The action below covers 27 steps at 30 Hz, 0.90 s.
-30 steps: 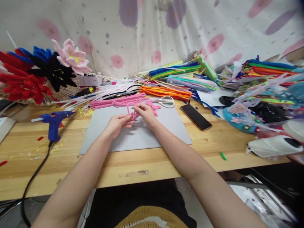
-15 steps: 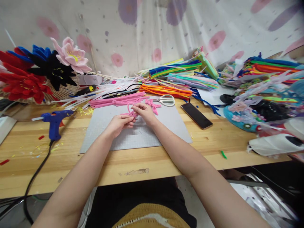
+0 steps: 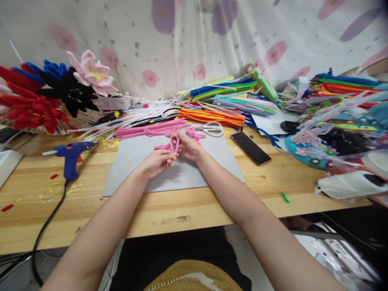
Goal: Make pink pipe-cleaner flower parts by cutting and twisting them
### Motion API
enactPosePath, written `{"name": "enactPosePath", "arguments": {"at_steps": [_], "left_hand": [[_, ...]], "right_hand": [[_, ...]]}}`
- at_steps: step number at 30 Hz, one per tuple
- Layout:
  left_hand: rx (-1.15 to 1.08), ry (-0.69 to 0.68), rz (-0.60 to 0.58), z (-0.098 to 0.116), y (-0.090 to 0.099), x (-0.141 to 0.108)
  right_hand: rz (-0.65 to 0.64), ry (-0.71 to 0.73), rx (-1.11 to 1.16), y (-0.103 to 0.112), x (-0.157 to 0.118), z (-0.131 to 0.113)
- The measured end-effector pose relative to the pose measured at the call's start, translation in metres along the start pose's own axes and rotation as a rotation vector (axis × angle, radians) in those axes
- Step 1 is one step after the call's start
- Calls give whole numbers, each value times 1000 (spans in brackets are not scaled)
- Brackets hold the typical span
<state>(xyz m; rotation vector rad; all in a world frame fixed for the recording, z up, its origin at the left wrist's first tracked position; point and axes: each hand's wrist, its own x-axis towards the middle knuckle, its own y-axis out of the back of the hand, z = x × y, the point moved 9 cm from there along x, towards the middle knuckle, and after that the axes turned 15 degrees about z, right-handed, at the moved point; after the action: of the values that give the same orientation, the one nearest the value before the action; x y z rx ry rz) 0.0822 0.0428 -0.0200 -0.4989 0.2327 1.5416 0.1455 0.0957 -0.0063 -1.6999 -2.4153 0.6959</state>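
Observation:
A loop of pink pipe cleaner [image 3: 174, 141] stands upright between my two hands over the grey mat [image 3: 130, 165]. My left hand [image 3: 160, 161] pinches its lower end. Just right of the loop, my right hand [image 3: 188, 148] is curled against it, its fingertips partly hidden behind the loop. More pink pieces [image 3: 160, 146] lie on the mat behind my left hand. Pink bow-like pieces [image 3: 195, 134] rest beyond my right hand, near the white-handled scissors [image 3: 214, 129]. A bundle of pink pipe cleaners [image 3: 145, 130] lies along the mat's back edge.
A blue glue gun [image 3: 71, 159] with a black cord is at the left, below fuzzy flowers [image 3: 72, 93]. Right of the mat lies a phone [image 3: 250, 148]. Orange pipe cleaners [image 3: 212, 117] and other coloured bundles line the back. A white roll [image 3: 348, 185] sits far right.
The pink loop has turned to stand more upright and moved slightly right. My left hand has shifted right with it, and my right hand's fingers have moved from the loop's top to its side.

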Motion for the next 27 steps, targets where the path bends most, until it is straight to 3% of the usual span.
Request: {"name": "enactPosePath", "arguments": {"at_steps": [3, 8, 20, 27], "left_hand": [[-18, 33, -26, -3, -3, -1], [-70, 42, -43, -7, -4, 3], [-38, 19, 39, -5, -7, 0], [16, -62, 59, -1, -2, 3]], "right_hand": [[-1, -67, 95, 1, 1, 3], [156, -103, 208, 12, 6, 4], [276, 46, 197, 24, 9, -9], [368, 142, 101, 28, 9, -14]]}}
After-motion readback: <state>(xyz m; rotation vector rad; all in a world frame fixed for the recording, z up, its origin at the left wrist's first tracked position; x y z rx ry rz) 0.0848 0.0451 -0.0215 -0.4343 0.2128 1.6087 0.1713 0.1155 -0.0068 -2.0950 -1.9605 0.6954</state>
